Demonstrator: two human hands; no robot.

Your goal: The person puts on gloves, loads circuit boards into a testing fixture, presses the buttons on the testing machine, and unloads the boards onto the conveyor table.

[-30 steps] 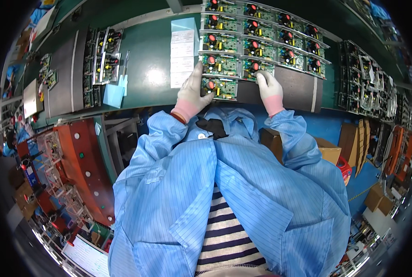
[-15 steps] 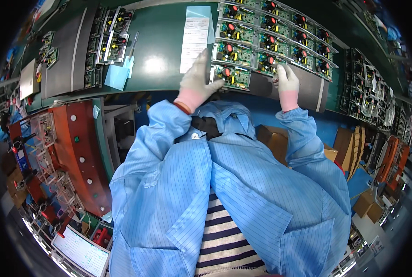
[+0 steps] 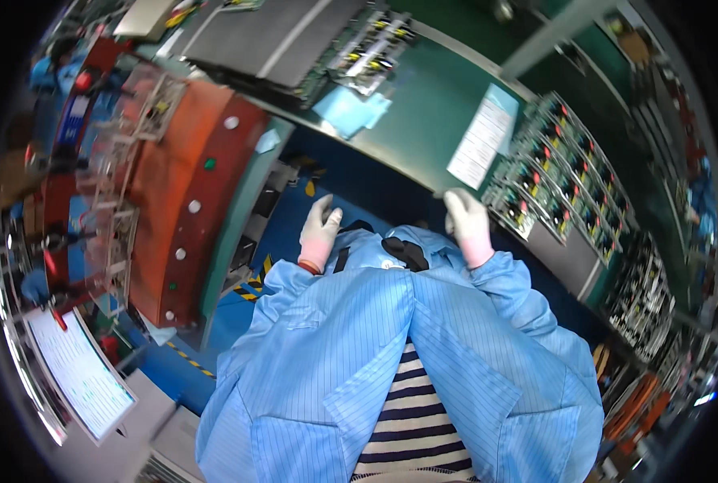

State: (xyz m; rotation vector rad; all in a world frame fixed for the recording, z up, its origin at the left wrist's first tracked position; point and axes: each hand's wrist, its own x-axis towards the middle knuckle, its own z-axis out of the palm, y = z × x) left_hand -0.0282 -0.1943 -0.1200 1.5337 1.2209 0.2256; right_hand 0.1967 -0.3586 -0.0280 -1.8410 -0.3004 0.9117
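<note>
My left hand (image 3: pixel 320 230), in a white glove with a pink cuff, hangs in front of my body at the near side of the bench. Its fingers are loosely bent, with the thumb apart, and nothing shows in it. My right hand (image 3: pixel 467 222), gloved the same way, is at the bench's near edge, just left of the rows of circuit boards (image 3: pixel 556 173). Its fingers are half curled and slightly blurred; I see no object in them. Beyond it a white printed sheet (image 3: pixel 481 137) lies on the green bench top (image 3: pixel 431 105).
More boards (image 3: pixel 375 56) and light-blue papers (image 3: pixel 351 111) are at the far left of the bench. A red-brown fixture (image 3: pixel 190 201) with buttons stands left, above a lit screen (image 3: pixel 85 370). Stacked metal-framed parts (image 3: pixel 642 290) are at the right.
My view and body have turned left, so the bench now slants to the upper right. Both hands have come off the boards and back toward my body.
</note>
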